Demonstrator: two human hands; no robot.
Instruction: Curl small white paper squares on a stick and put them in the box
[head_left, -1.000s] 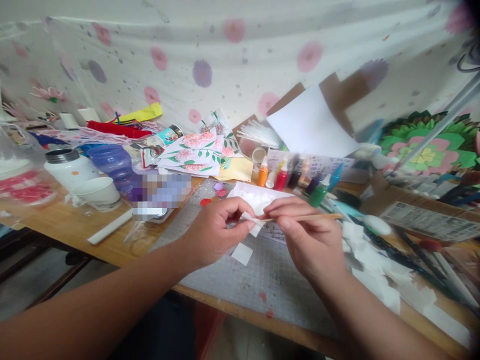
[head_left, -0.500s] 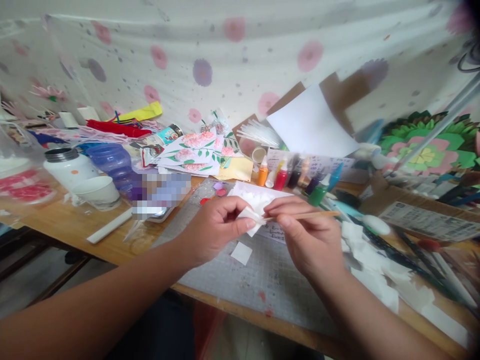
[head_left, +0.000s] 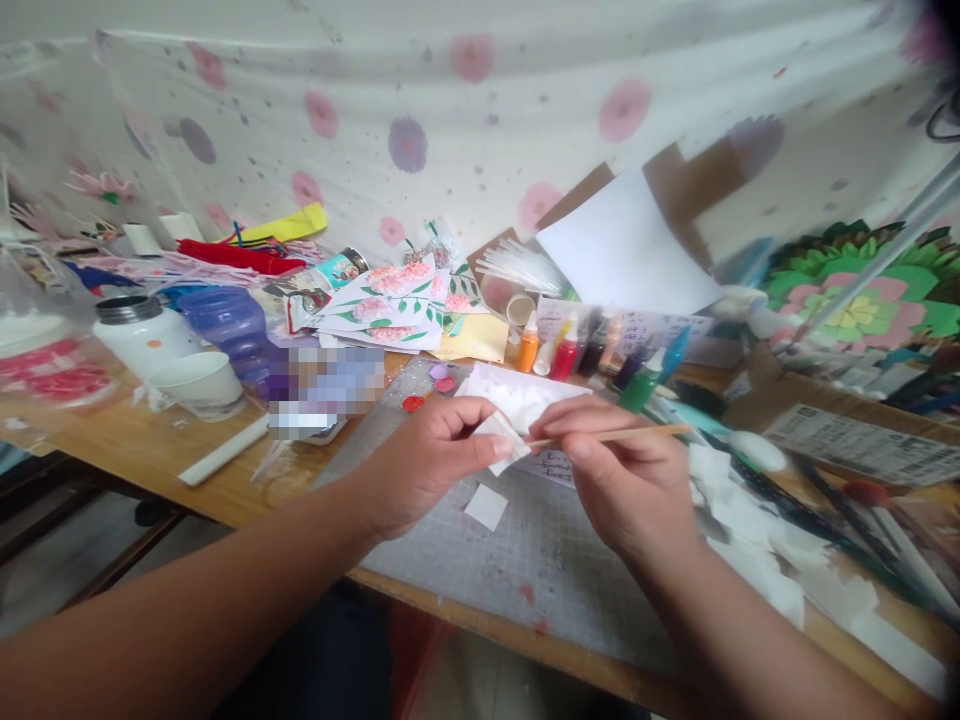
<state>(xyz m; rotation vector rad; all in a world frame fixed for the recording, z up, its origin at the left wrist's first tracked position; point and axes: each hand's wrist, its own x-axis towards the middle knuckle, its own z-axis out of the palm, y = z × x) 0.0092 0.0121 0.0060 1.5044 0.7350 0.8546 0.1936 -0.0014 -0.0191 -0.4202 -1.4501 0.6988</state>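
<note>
My left hand [head_left: 427,460] pinches a small white paper piece [head_left: 501,440] between thumb and fingers. A thin wooden stick [head_left: 637,432] lies in the closed fingers of my right hand [head_left: 626,470], its near tip at the paper's right edge. Whether the tip touches the paper is too blurred to tell. Just below my hands, a white paper square [head_left: 486,508] lies flat on the grey cutting mat [head_left: 450,570]. Behind them is a white sheet [head_left: 480,380] with white material on it, partly hidden by my fingers.
Paint bottles, among them an orange bottle [head_left: 528,345] and a green bottle [head_left: 637,385], stand behind my hands. White paper scraps [head_left: 757,540] lie to the right, near a cardboard box [head_left: 862,425]. At the left are a white cup [head_left: 199,385] and a white jar [head_left: 142,340].
The paper piece in my left hand has tilted and shows more of its flat side. The stick's tip has drawn slightly right, away from it. The whole view has shifted a little.
</note>
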